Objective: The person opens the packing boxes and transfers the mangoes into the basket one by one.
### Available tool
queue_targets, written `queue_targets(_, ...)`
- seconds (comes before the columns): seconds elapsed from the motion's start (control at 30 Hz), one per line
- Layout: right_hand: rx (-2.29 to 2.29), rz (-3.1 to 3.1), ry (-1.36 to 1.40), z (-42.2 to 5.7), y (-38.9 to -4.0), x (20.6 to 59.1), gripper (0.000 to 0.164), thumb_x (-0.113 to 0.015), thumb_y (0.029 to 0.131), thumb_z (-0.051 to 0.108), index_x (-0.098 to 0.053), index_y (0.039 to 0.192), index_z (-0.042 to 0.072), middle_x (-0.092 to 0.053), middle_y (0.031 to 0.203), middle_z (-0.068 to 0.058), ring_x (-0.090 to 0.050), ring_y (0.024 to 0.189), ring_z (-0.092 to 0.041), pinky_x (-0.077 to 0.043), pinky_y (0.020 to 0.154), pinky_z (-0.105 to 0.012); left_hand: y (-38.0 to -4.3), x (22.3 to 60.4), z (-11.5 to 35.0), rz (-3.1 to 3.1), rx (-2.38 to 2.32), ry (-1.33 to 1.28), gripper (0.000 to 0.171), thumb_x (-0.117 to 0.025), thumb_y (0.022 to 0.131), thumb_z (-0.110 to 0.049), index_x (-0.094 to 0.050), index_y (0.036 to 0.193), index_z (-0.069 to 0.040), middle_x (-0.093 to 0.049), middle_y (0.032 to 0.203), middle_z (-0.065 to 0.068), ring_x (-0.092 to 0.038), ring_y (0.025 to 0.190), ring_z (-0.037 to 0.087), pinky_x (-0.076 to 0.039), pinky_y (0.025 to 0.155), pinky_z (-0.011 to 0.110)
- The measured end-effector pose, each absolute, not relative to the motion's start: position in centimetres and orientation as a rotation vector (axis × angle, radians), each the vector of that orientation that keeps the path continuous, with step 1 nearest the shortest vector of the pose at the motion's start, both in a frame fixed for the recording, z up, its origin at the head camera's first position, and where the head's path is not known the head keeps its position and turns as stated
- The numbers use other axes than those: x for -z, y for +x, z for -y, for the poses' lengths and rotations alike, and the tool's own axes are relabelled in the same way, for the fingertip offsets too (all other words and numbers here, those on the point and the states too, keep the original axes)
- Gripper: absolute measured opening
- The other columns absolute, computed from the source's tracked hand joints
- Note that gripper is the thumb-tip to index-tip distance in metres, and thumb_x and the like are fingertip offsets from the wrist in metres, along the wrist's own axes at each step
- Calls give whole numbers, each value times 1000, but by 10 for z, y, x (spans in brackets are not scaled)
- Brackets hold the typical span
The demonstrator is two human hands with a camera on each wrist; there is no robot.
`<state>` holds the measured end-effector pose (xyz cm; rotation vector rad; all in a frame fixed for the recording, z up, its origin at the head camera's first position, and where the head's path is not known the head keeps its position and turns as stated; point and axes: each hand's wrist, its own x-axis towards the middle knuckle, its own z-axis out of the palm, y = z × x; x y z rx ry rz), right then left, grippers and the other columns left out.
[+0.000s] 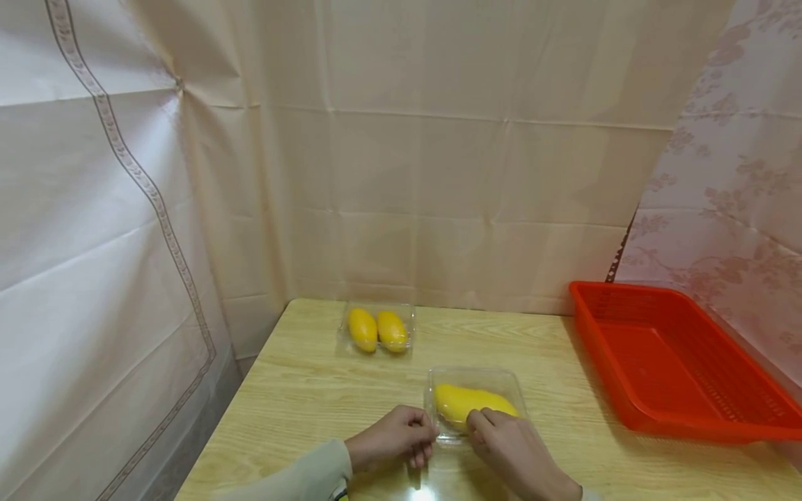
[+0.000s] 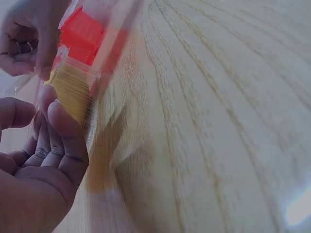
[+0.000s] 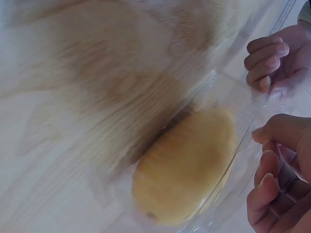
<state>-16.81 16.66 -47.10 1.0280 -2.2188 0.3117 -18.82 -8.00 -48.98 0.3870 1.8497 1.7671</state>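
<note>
Hands (image 1: 397, 437) (image 1: 510, 445) at box (image 1: 482, 376) edge, basket (image 1: 689, 429) well apart

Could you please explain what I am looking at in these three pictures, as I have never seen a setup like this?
There is no robot here: a person works with bare hands. The wide picture comes from a camera on the head, looking forward and down; the two close ones come from cameras on each wrist.

On the wooden table stands a clear container with yellow fruit inside. Farther back is a second clear box with two yellow fruits, and to the right a red basket.

The left hand is at the near container's left side, the right hand at its near side. Their fingers are bent, but whether they pinch the clear plastic is hard to tell.
</note>
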Motion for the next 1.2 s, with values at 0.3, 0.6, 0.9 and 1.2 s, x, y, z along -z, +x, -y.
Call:
queue_targets(0.3, -386, 2240, 1017, -188, -166, 473, 40, -85, 70, 3, -53, 82, 23, -34, 75, 20, -29, 62, 5, -23, 50, -10, -190, 489, 81, -1821, -1751, 389, 19, -63, 103, -12, -61, 85, -4, -66, 74, 5, -58, 56, 9, -49, 50, 19)
queue_targets(0.6, -339, 2204, 898, -214, -169, 479, 16, -69, 86, 21, -55, 79, 21, -46, 72, 18, -32, 57, 6, -26, 45, -12, -191, 489, 84, -1816, -1755, 397, 15, -62, 101, -6, -61, 86, -4, -66, 74, 6, -59, 57, 9, -50, 52, 19)
queue_targets(0.9, -344, 2155, 848, -223, -173, 486, 52, -42, 105, 56, -57, 72, 19, -52, 68, 15, -36, 53, 8, -29, 42, -13, -188, 486, 83, -1832, -1749, 398, 19, -64, 101, -9, -60, 82, -6, -66, 72, 5, -58, 56, 9, -49, 52, 20)
queue_targets(1.2, -472, 2285, 852, -225, -172, 477, 37, -92, 66, 16, -56, 73, 23, -49, 68, 17, -37, 59, 10, -32, 49, -9, -188, 489, 82, -1819, -1760, 414, 18, -64, 101, -8, -61, 83, -6, -66, 72, 6, -58, 56, 9, -50, 51, 19)
